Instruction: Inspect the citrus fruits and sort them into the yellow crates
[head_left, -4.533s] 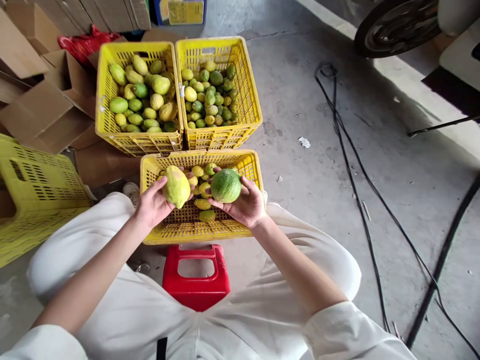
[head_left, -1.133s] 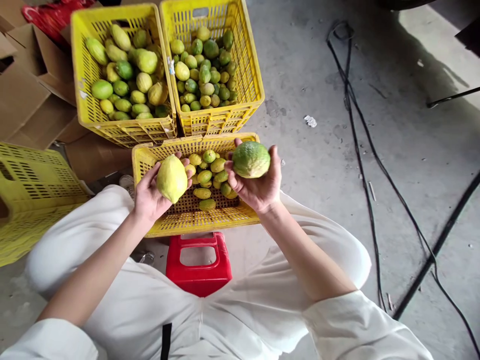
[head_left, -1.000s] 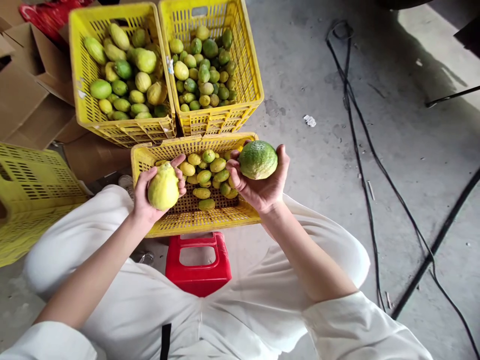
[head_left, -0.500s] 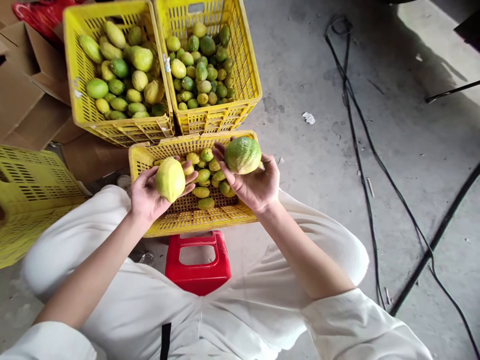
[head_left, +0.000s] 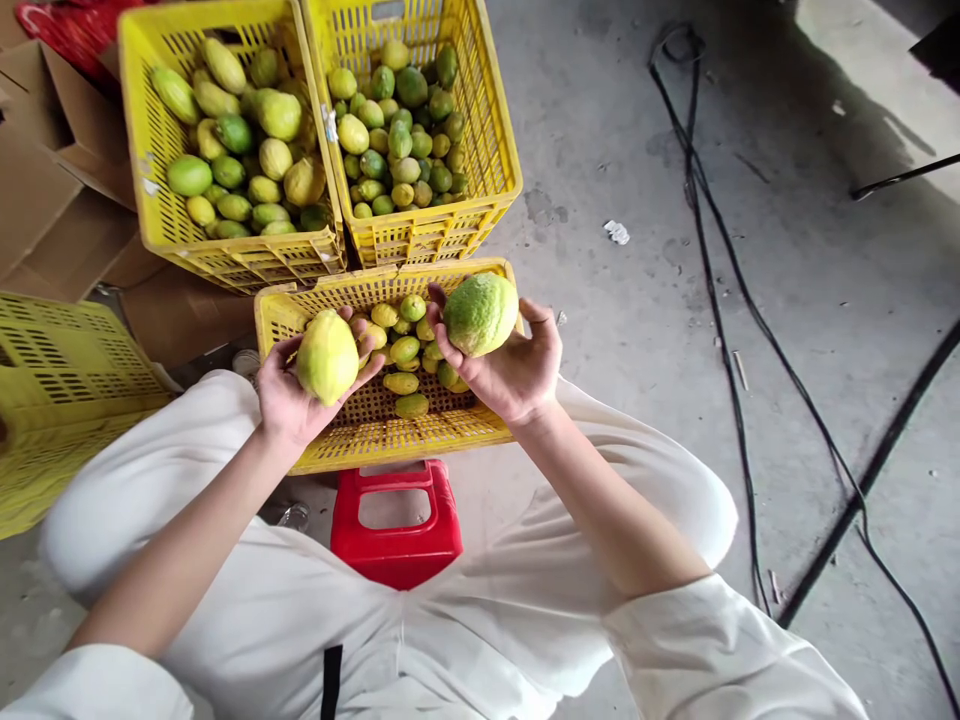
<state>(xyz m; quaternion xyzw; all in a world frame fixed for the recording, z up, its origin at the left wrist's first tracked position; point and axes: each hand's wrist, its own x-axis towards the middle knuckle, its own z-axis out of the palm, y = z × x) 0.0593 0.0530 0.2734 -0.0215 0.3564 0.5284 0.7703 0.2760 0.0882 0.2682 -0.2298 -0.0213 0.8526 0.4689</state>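
A yellow lemon rests in the upturned palm of my left hand, its fingers curled loosely beneath. My right hand cradles a larger green lemon with bumpy skin, thumb out at its right side. Both hands are raised above the near yellow crate. Inside that crate lie several small yellow-green lemons, partly hidden by my hands and the held fruit.
Two more yellow crates full of green and yellow lemons stand beyond. Another yellow crate is at the left, beside cardboard. A red stool sits between my legs. Black cables cross the concrete floor at right.
Both lemons have turned in my hands, showing different sides. The left lemon has shifted slightly left. The near crate and its fruit look the same.
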